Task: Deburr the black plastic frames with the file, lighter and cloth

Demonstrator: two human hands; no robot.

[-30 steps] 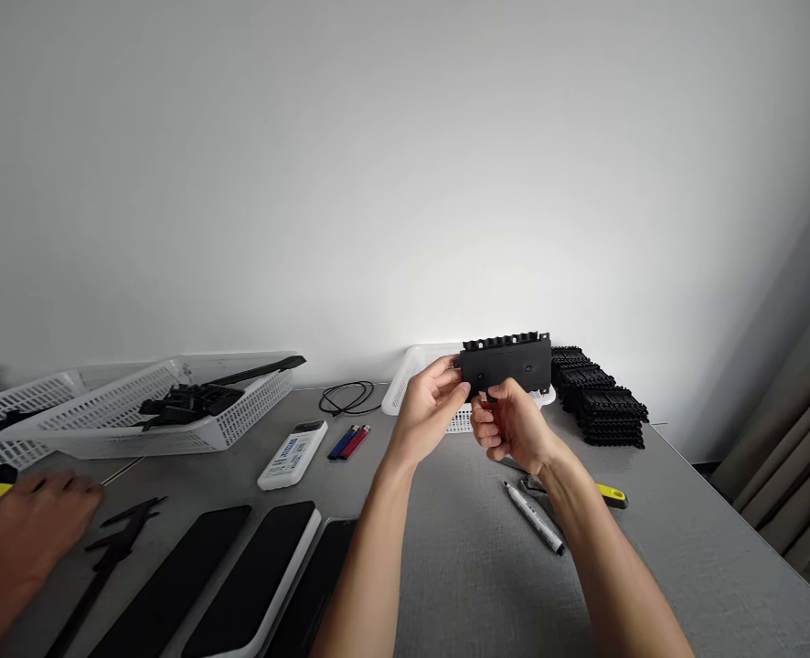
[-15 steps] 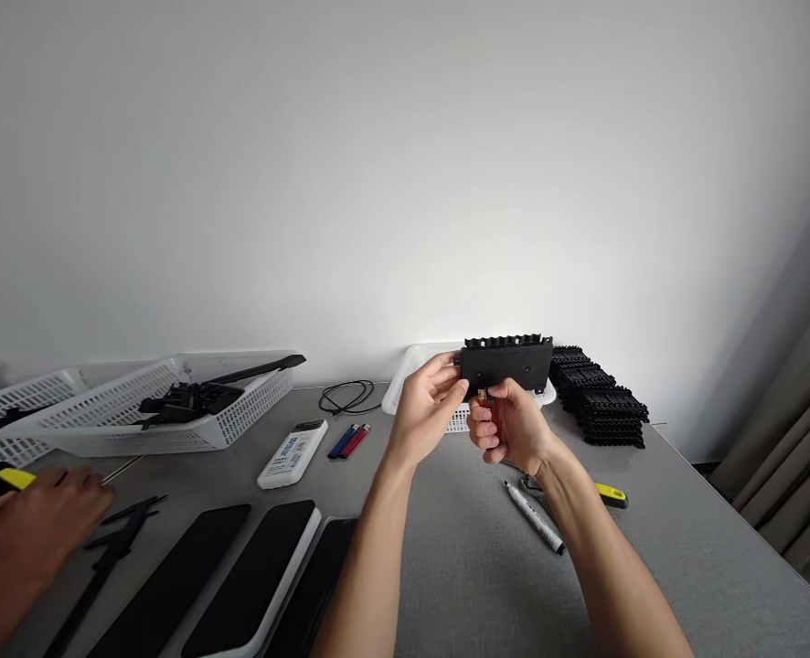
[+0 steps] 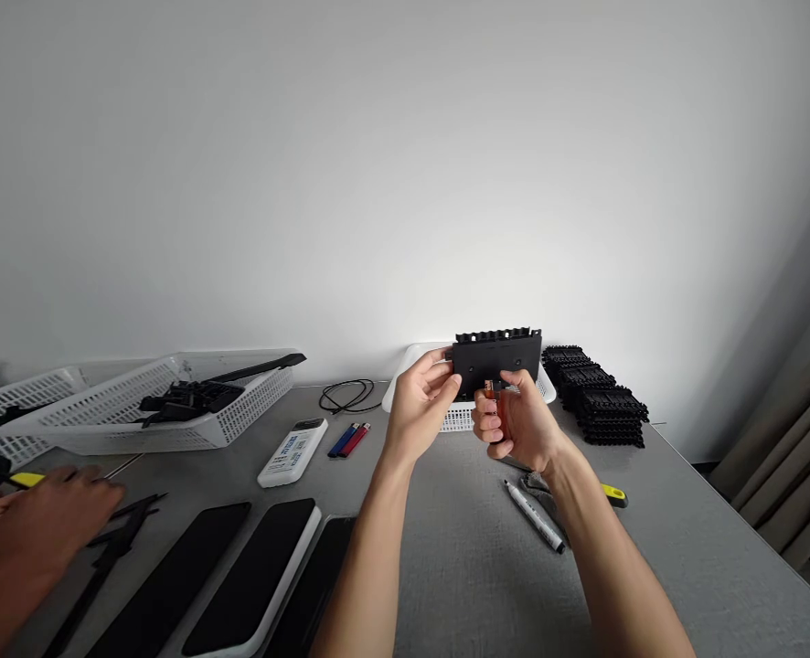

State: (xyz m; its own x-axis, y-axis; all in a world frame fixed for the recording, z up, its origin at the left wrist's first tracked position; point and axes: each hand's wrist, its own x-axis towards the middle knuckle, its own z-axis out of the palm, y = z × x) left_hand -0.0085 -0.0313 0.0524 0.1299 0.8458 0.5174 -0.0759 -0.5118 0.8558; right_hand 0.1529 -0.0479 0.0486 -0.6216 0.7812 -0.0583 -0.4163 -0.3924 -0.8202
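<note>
A flat black plastic part point(image 3: 497, 359) with a toothed upper edge is held up over a white basket point(image 3: 460, 419). My left hand point(image 3: 424, 395) grips its left end between thumb and fingers. Just below the part, my right hand point(image 3: 515, 416) is closed around an orange lighter point(image 3: 493, 391), its thumb near the metal top. No flame can be made out. Behind and to the right lie stacks of similar black toothed parts point(image 3: 611, 411).
A marker point(image 3: 535, 516) and a yellow-handled tool point(image 3: 614, 495) lie by my right forearm. Two lighters point(image 3: 348, 440), a power bank point(image 3: 293, 452), a cable point(image 3: 347, 396) and phones point(image 3: 250, 580) are leftward. Another person's hand point(image 3: 52, 516) works at far left, near a basket point(image 3: 254, 416).
The black part has shifted slightly left and up with my left hand. My right hand, holding the lighter, has moved a little right and its thumb has shifted. The other person's hand has moved slightly right.
</note>
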